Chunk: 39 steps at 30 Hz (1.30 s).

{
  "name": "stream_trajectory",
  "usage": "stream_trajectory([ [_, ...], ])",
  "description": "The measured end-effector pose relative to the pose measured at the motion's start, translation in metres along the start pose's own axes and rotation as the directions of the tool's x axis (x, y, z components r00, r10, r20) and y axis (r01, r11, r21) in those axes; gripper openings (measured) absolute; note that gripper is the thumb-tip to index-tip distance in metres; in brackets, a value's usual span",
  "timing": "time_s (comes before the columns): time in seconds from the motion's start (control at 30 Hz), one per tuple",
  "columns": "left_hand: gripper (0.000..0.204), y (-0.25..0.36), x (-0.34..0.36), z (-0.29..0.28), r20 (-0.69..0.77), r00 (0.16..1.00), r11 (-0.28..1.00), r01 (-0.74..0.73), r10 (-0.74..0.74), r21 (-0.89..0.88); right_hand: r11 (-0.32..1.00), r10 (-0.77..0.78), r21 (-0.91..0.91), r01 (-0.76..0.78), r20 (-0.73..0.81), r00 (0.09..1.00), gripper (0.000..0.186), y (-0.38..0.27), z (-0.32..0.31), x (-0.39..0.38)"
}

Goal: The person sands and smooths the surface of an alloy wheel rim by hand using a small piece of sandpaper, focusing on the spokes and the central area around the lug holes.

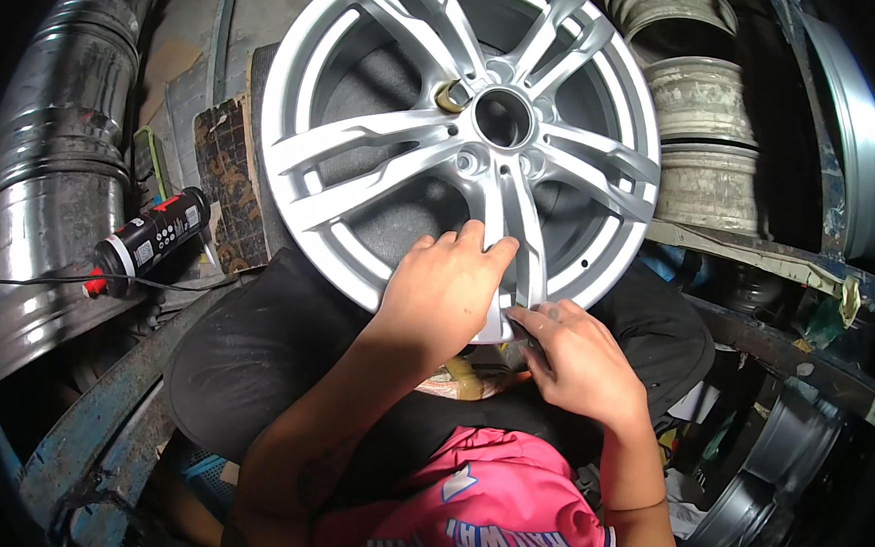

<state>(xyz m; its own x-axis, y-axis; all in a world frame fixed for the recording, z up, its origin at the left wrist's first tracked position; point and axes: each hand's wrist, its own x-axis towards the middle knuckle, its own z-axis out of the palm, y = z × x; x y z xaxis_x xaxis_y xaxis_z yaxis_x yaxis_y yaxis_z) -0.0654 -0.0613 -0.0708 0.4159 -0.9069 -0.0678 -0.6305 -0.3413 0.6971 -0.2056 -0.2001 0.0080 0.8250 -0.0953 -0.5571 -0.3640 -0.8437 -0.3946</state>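
A silver alloy wheel rim (415,142) with split spokes lies before me, its near edge over my lap. My left hand (442,289) is closed on the near spoke, its fingers curled over the spoke's left side. At the outer end of that same spoke, my right hand (587,363) has its index finger against the metal and the thumb bent below it. Whatever small thing those fingertips may pinch is too hidden to make out. A brass-coloured round piece (452,97) sits by the hub, at the upper left of the centre hole.
To the left lies a black spray can (154,241) with a red tip, a dark cable (31,279) beside it. Stacked metal rims (63,170) stand farther left. More dull rims (711,140) sit at the right behind a metal frame (789,265). A worn board (231,181) leans near the wheel.
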Motion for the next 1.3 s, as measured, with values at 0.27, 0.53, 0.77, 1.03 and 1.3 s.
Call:
stream_trajectory([
  [0.27, 0.045, -0.001, 0.001, 0.002, 0.011, 1.0, 1.0, 0.008, -0.008, 0.021, 0.992, -0.04, -0.12, 0.032, -0.068, 0.997, 0.023, -0.016, 0.004, 0.003],
  [0.53, 0.046, -0.001, 0.001, 0.003, 0.015, 1.0, 0.999, 0.002, -0.003, 0.046, 0.975, -0.081, -0.216, 0.053, -0.12, 0.989, 0.02, -0.016, 0.014, 0.006],
  [0.77, 0.046, 0.002, 0.0, 0.002, 0.045, 0.999, 0.997, 0.014, -0.018, 0.074, 0.987, 0.022, -0.152, -0.06, -0.241, 0.97, 0.019, -0.02, 0.024, -0.003],
  [1.03, 0.045, 0.002, 0.002, -0.001, 0.034, 0.999, 0.999, 0.012, -0.013, 0.043, 0.994, -0.034, -0.111, 0.011, -0.21, 0.977, 0.028, -0.001, 0.026, 0.004],
  [1.3, 0.046, 0.003, 0.0, 0.0, 0.026, 1.0, 1.0, 0.009, -0.009, 0.007, 0.975, -0.058, -0.223, 0.007, -0.224, 0.973, 0.029, 0.001, 0.025, 0.005],
])
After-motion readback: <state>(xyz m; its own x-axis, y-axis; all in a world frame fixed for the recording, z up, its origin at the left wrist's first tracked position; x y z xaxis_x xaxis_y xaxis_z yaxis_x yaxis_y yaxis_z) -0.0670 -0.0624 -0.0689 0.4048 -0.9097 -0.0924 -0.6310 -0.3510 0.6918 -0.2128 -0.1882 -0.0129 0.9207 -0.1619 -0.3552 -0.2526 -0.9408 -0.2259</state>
